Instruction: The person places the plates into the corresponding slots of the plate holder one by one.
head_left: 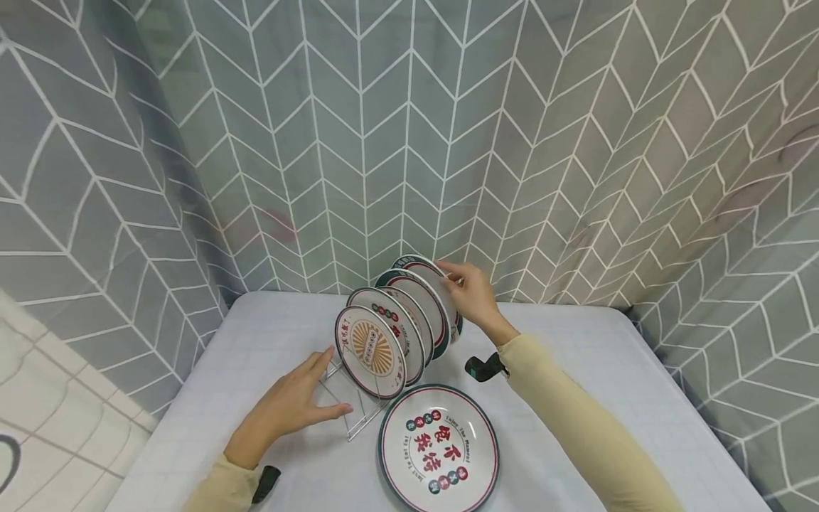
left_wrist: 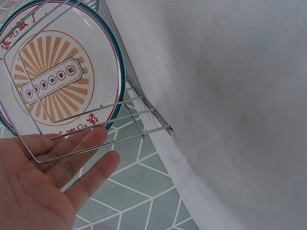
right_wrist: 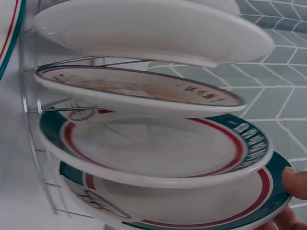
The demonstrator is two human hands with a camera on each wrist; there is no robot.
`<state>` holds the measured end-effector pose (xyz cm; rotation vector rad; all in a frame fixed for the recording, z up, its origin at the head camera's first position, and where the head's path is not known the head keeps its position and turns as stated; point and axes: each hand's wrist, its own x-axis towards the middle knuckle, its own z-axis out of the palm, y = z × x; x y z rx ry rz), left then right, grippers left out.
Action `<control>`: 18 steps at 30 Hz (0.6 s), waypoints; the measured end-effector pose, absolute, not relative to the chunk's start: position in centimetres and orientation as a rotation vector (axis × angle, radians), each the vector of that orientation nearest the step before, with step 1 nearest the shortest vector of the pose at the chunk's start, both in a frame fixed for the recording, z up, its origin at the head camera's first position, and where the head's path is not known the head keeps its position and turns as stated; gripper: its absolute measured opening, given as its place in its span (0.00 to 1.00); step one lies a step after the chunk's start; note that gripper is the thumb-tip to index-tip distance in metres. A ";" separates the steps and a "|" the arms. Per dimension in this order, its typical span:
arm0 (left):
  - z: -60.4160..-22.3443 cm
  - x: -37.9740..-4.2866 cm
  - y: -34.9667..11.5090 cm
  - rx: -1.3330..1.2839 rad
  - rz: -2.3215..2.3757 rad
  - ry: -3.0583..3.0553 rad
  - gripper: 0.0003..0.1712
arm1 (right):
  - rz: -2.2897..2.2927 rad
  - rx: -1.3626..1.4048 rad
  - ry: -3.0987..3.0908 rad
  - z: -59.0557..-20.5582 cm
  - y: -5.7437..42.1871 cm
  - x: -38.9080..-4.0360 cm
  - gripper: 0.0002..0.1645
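A grey-green curtain with a white chevron pattern (head_left: 409, 142) hangs beyond both my hands. Below them spreads the white cloth-covered table (head_left: 563, 370). My pale yellow sleeves (head_left: 589, 419) reach in from the near side. Between my hands, beside my left fingers, stands the silver metal wire rack (left_wrist: 154, 110), holding five round plates on edge, one behind another.

Nearer to me, right of my left hand, a large round white plate with a teal rim and red lettering (head_left: 438, 448) lies flat on the table. In the rack, the white plate with an orange sunburst (head_left: 371, 348) stands closest to my left hand. Towards my right hand follow a white plate with small coloured circles (head_left: 398, 323), a white plate with a blurred orange print (right_wrist: 144, 91), and a white plate with a broad teal rim (right_wrist: 158, 143). The rearmost teal-and-red-banded white plate (right_wrist: 216, 203) has its rim pinched between the thumb and fingers of my right hand (head_left: 472, 291).

My left hand (head_left: 291, 398) is spread, thumb apart, by the rack's wires; whether it touches them I can't tell. A small black device (head_left: 486, 368) sits beside my right wrist.
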<state>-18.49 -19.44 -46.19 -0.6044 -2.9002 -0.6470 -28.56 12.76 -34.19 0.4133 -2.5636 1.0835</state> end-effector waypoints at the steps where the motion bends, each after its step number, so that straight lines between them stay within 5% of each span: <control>1: -46.2 -18.5 -19.5 -0.605 -0.648 -2.903 0.66 | 1.081 0.411 -2.563 -34.5 12.7 -28.6 0.20; 18: -46.2 -18.6 -19.4 -0.593 -0.633 -2.902 0.66 | 1.155 0.398 -2.547 -37.2 13.1 -29.8 0.20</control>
